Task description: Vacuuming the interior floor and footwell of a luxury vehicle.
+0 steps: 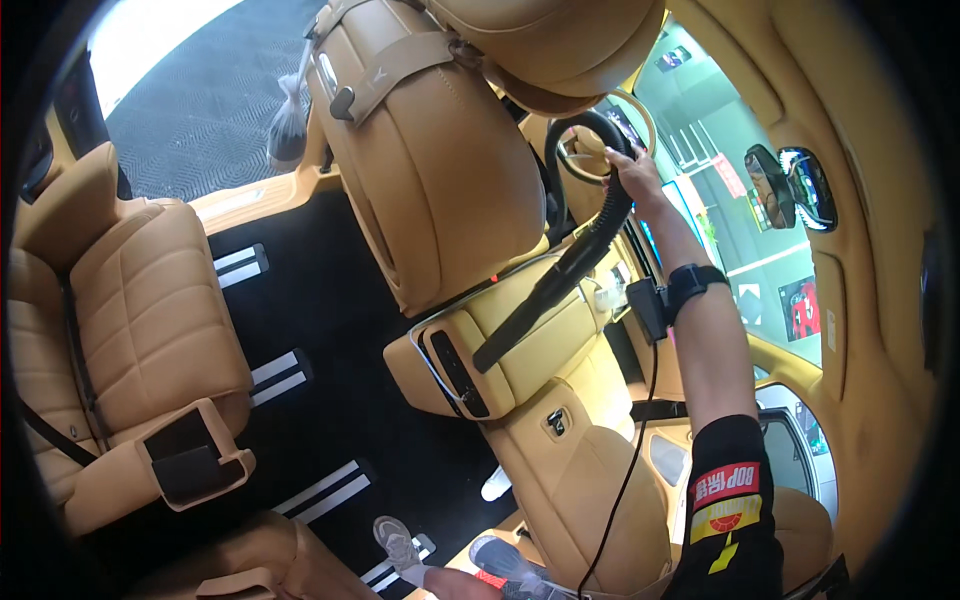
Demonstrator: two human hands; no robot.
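My right hand (638,178) grips a black ribbed vacuum hose (612,205) in the front of a car cabin, fingers wrapped round it. The hose loops up in front of the steering wheel (648,125). From my hand it runs down to a flat, slanted crevice nozzle (515,330) over the tan centre console (530,345). The nozzle's tip lies by the console's black rear panel (457,370); whether it touches cannot be told. A black strap (695,285) with a small box (648,308) and a cable is on my right wrist. My left hand is out of view.
Tan front seats (440,170) flank the console. Rear seats (160,310) stand at the left, beyond a dark floor (330,300) with metal rails. A clear plastic bag (288,135) hangs at the open door. A grey shoe (398,548) shows at the bottom; the mirror (770,188) hangs right.
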